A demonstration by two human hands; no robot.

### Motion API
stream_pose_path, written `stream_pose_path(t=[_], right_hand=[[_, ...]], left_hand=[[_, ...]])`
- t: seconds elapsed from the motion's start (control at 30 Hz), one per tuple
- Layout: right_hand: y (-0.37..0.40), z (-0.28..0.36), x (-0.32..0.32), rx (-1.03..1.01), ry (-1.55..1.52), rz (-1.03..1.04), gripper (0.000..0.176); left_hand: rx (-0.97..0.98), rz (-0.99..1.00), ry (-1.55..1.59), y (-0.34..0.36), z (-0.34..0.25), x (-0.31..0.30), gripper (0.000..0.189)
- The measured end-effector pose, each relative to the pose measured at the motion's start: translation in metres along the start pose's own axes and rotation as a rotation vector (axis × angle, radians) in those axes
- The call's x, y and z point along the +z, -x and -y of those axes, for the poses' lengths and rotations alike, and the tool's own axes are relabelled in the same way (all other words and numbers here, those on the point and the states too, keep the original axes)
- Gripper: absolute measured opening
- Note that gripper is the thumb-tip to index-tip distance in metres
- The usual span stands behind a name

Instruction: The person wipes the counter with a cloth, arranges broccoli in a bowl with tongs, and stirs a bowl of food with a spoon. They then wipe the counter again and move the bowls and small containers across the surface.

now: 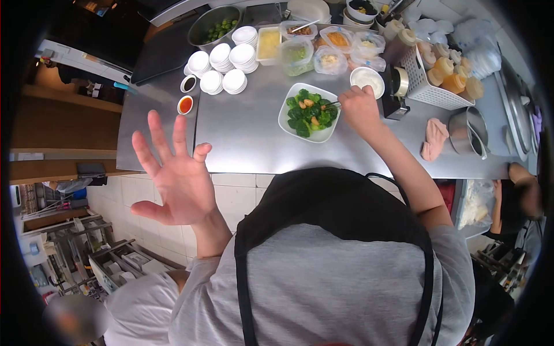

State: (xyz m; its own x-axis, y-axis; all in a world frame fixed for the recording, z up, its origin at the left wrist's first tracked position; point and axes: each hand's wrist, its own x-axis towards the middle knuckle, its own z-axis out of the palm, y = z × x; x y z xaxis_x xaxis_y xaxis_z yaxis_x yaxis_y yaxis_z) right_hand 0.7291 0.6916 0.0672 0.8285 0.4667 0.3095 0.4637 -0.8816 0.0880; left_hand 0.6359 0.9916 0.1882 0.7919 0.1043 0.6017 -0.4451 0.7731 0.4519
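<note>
My left hand is raised in front of the table's near edge, palm showing and fingers spread, holding nothing. My right hand is closed around a thin dark utensil whose end reaches over the right rim of a white square bowl; its exact kind I cannot tell. In the bowl lie dark green leafy vegetables topped with light brown pieces like garlic cloves. Just behind my right hand sits a round white bowl with white contents.
Stacked white saucers, sauce dishes and bagged ingredients stand along the back of the steel table. To the right are a tape dispenser, a basket of bottles, a pink cloth and a metal pitcher. People stand at lower left and far right.
</note>
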Motion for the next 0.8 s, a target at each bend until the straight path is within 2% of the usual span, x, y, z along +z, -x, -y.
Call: stream_pose_path(t=[0.13, 0.2, 0.43, 0.5, 0.53, 0.6, 0.7, 0.8], right_hand=[[-0.003, -0.005, -0.014, 0.016, -0.007, 0.001, 0.008], [-0.006, -0.006, -0.018, 0.048, -0.054, -0.114, 0.009], [-0.003, 0.008, -0.002, -0.01, -0.085, -0.118, 0.011], [0.002, 0.007, -0.017, 0.074, -0.157, -0.162, 0.008], [0.007, 0.009, -0.021, 0.074, -0.157, -0.16, 0.008], [0.017, 0.012, -0.026, 0.083, -0.168, 0.032, 0.017], [0.028, 0.023, -0.006, 0.012, -0.15, 0.079, 0.014], [0.022, 0.021, -0.006, 0.039, -0.183, -0.034, 0.013]], left_hand=[[-0.013, 0.022, 0.027, -0.004, -0.002, -0.004, 0.082], [0.007, -0.014, -0.039, -0.003, 0.001, -0.008, 0.083], [-0.108, -0.143, -0.254, 0.004, 0.022, -0.026, 0.074], [-0.114, -0.157, -0.265, 0.007, 0.022, -0.03, 0.071], [-0.119, -0.167, -0.278, 0.008, 0.022, -0.032, 0.069], [-0.129, -0.183, -0.286, 0.01, 0.023, -0.035, 0.067], [-0.148, -0.187, -0.281, 0.01, 0.026, -0.037, 0.066], [-0.152, -0.17, -0.295, 0.008, 0.026, -0.036, 0.065]])
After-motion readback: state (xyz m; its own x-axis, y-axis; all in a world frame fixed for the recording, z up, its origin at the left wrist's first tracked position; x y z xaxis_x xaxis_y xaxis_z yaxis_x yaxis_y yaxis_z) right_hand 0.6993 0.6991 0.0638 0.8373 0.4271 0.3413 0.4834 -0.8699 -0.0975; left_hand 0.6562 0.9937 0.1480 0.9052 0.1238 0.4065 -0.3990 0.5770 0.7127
